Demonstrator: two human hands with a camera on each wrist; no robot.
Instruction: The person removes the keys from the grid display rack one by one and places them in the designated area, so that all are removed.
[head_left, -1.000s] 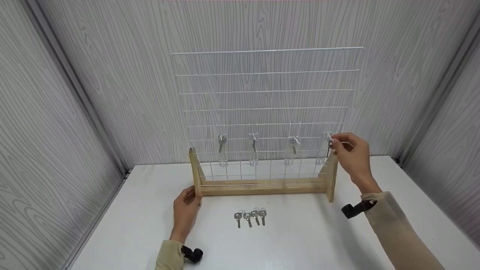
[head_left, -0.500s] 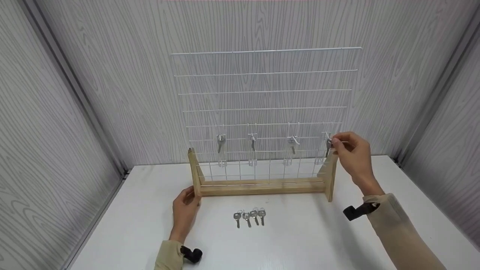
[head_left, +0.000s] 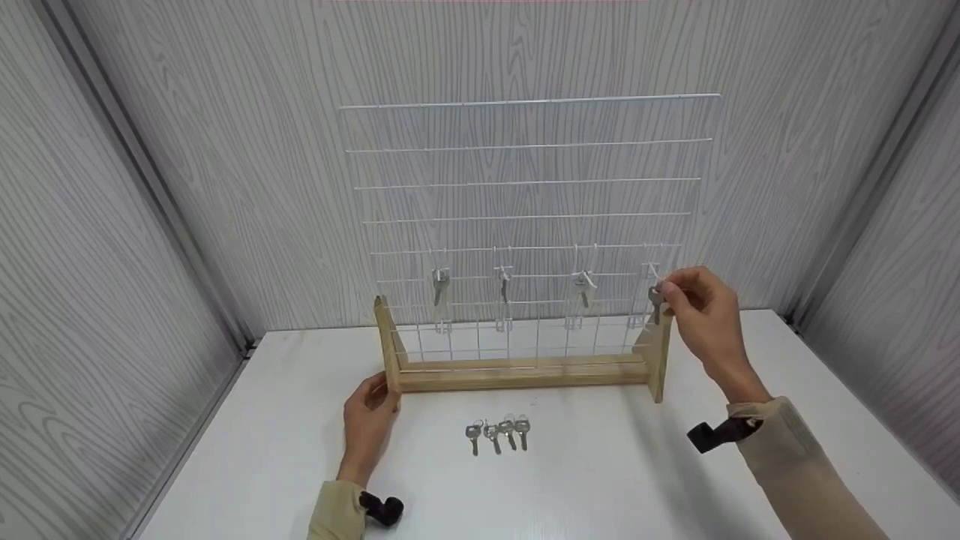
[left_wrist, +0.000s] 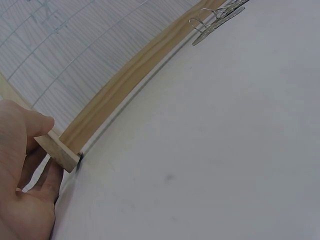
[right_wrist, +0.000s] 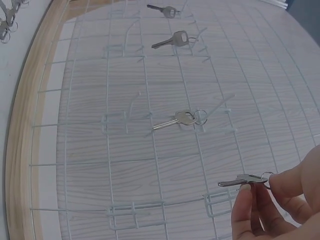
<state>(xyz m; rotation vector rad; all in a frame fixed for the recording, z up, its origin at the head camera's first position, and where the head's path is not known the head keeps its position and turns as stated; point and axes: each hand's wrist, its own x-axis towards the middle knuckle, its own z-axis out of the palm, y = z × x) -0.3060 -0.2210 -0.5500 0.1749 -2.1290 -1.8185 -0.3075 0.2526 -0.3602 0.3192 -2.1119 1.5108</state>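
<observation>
My right hand (head_left: pixel 705 311) pinches a silver key (right_wrist: pixel 245 180) by its small ring, close to the rightmost hook (head_left: pixel 652 270) of the white wire grid (head_left: pixel 529 219). Whether the ring touches that hook cannot be told, since fingers cover part of it. Three other keys hang from hooks farther left, among them a left key (head_left: pixel 440 285), a middle key (head_left: pixel 504 286) and the nearest hanging key (right_wrist: pixel 184 118). My left hand (head_left: pixel 369 424) grips the lower front end of the stand's left wooden side piece (left_wrist: pixel 62 152), between thumb and fingers.
Several loose keys (head_left: pixel 497 435) with rings lie in a row on the white tabletop (head_left: pixel 570 487), in front of the wooden base bar (head_left: pixel 525 377). A second row of empty hooks (head_left: pixel 574 324) sits lower on the grid. Wood-patterned panels (head_left: pixel 525 52) enclose the table.
The pinched key has come slightly down and out from the rightmost hook, and its face now shows more. My right hand shifted only a little; my left keeps its grip.
</observation>
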